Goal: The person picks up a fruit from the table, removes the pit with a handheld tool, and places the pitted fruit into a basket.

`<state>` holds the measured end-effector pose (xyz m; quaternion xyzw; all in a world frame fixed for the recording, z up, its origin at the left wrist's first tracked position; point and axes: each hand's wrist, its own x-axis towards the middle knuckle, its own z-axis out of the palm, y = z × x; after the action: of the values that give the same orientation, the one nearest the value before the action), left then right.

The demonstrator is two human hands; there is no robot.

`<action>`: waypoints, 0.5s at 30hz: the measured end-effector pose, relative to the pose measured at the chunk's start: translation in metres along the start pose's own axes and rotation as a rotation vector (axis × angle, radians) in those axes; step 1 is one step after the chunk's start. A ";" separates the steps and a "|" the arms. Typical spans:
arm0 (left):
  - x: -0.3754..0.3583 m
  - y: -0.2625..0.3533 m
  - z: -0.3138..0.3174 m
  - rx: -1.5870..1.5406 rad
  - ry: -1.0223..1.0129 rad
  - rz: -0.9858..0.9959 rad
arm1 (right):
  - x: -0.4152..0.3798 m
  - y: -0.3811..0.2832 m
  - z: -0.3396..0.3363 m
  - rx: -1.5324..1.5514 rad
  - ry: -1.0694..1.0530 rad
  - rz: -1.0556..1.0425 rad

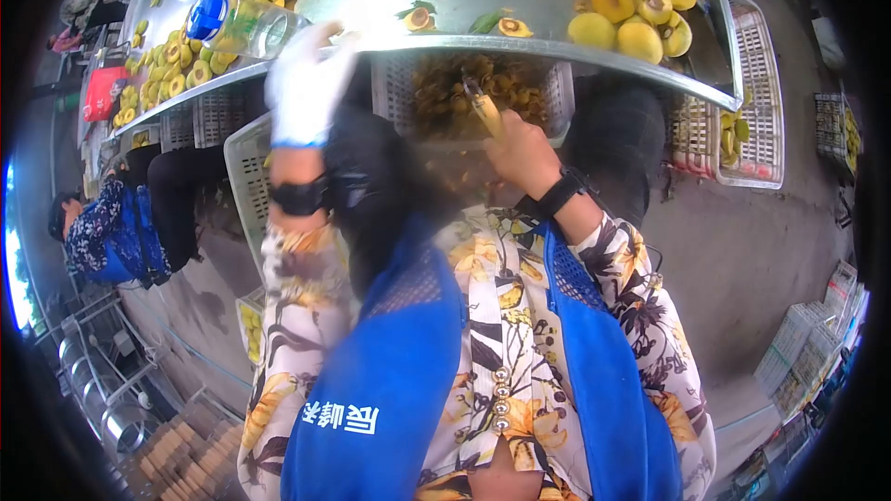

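Observation:
My left hand (311, 88), in a white glove, is raised at the near edge of the metal table, by the base of a clear plastic bottle (251, 26) with a blue cap. Glare and motion smear its fingers. Lower and to the right, my bare right hand (522, 156) is wrapped round the yellow handle of a small pitting knife (486, 113). Its metal tip points up, away from me, over a crate (394, 93) of peach scraps under the table edge. Cut yellow peach pieces (419, 19) with leaves lie on the tabletop ahead.
Yellow peaches (633, 0) are heaped at the table's right, and more halves (176, 74) spread along its left. The raised metal rim (557, 48) runs before me. Plastic crates (756, 93) stand at right; another crate (246, 195) is beside my left leg. A person (121, 223) sits at far left.

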<state>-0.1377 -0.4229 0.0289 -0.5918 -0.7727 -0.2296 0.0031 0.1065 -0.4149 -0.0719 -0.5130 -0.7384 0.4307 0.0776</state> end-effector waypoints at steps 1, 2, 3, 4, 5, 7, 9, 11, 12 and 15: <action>0.013 0.024 0.018 -0.006 -0.015 0.184 | -0.002 0.001 -0.003 -0.014 0.022 -0.008; 0.024 0.062 0.033 -0.192 -0.133 0.089 | -0.004 0.001 -0.006 -0.005 0.023 -0.002; 0.039 0.078 0.069 -0.188 -0.058 0.341 | -0.008 0.002 -0.008 0.004 0.025 0.006; 0.046 0.104 0.096 -0.110 -0.061 0.439 | -0.013 0.004 -0.010 0.013 0.027 0.011; 0.053 0.135 0.110 -0.071 -0.162 0.471 | -0.016 0.008 -0.011 0.033 0.039 -0.027; 0.065 0.182 0.136 -0.048 -0.462 0.435 | -0.025 0.017 -0.013 0.074 0.059 -0.091; 0.072 0.195 0.166 -0.051 -0.536 0.456 | -0.029 0.017 -0.014 0.050 0.069 -0.073; 0.080 0.203 0.180 -0.014 -0.566 0.452 | -0.025 0.024 -0.006 0.008 0.095 -0.091; 0.083 0.205 0.182 -0.024 -0.581 0.463 | -0.031 0.025 -0.012 0.099 0.068 -0.061; 0.095 0.186 0.170 -0.110 -0.548 0.401 | -0.030 0.010 -0.026 0.090 0.013 0.045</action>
<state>0.0498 -0.2394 -0.0318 -0.7708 -0.5996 -0.0984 -0.1915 0.1416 -0.4246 -0.0532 -0.5282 -0.7062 0.4616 0.0958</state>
